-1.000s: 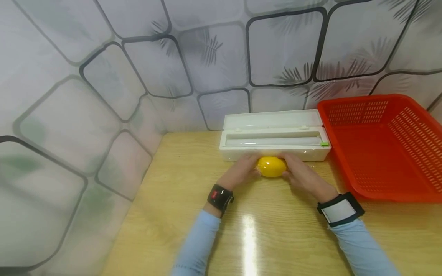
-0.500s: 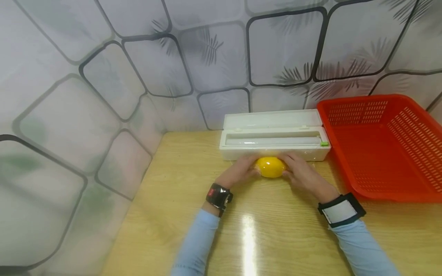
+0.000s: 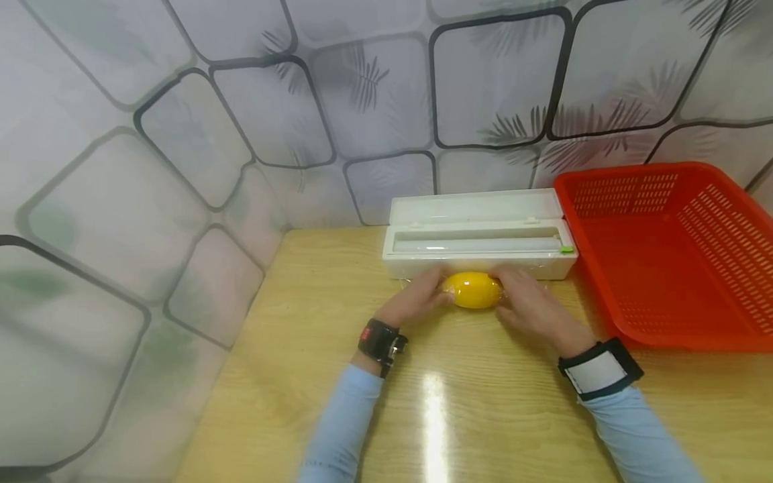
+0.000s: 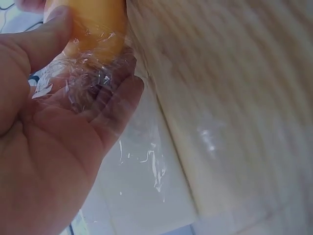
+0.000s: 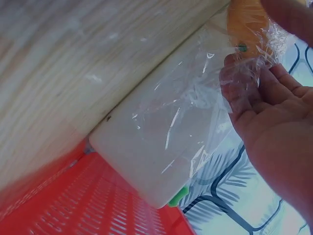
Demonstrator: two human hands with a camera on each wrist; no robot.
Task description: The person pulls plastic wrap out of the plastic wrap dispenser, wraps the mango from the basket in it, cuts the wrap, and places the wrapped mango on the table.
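Observation:
A glossy yellow oval fruit (image 3: 474,290), lemon-like in shape, is held between both hands just in front of the white cling film dispenser (image 3: 483,270). Clear cling film (image 4: 90,81) wraps it and bunches up at its ends. My left hand (image 3: 417,296) grips the left end, thumb on the fruit and fingers behind the crinkled film. At the other end my right hand (image 3: 534,305) holds fruit and film, its fingertips under the plastic in the right wrist view. There, film stretches across the dispenser's front, and a small green spot shows on the fruit.
The dispenser's lid (image 3: 474,206) is raised, with a film roll (image 3: 477,245) inside and a green slider (image 3: 566,249) at its right end. A red perforated basket (image 3: 694,282) stands directly to the right. Patterned wall (image 3: 386,94) bounds the wooden table (image 3: 302,349) behind and at left.
The fruit has turned and shifted very slightly left between the hands. A bit of film now shows beside the left fingers. Both hands stay in nearly the same place.

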